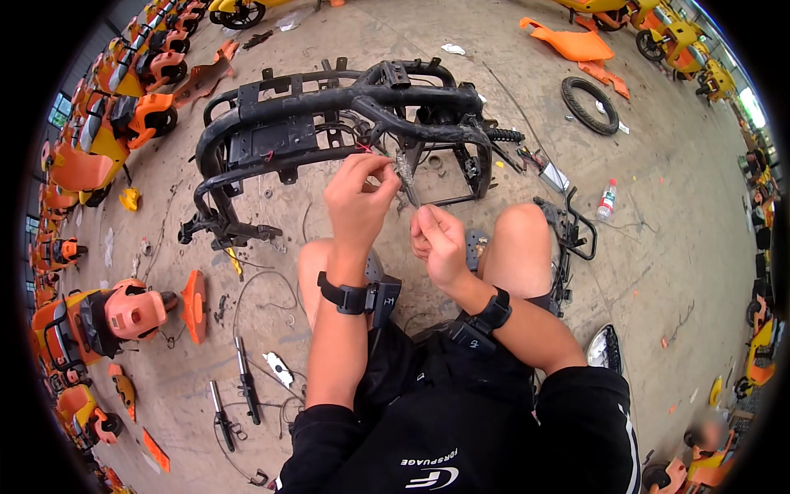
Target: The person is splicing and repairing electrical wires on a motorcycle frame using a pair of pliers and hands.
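Note:
In front of the black scooter frame point(329, 103), which lies on the concrete floor, my two hands are raised close together. My right hand point(440, 243) is closed, thumb and forefinger pinching the lower end of a slim silvery-grey piece point(405, 169) with a rough, mottled upper part; its exact kind does not show. My left hand point(362, 193) is closed in a pinch beside that piece's upper part. Whatever its fingertips hold is too small to make out. A short pink wire point(364, 149) shows at the frame just beyond the left fingers.
Two black-and-silver fork tubes point(245, 383) lie at lower left. On the right are a black tyre point(590, 105), a clear bottle point(607, 200) with a red cap and a black metal bracket point(580, 226). Orange panels point(568, 39) lie far off. Yellow-orange scooters point(123, 313) line the left.

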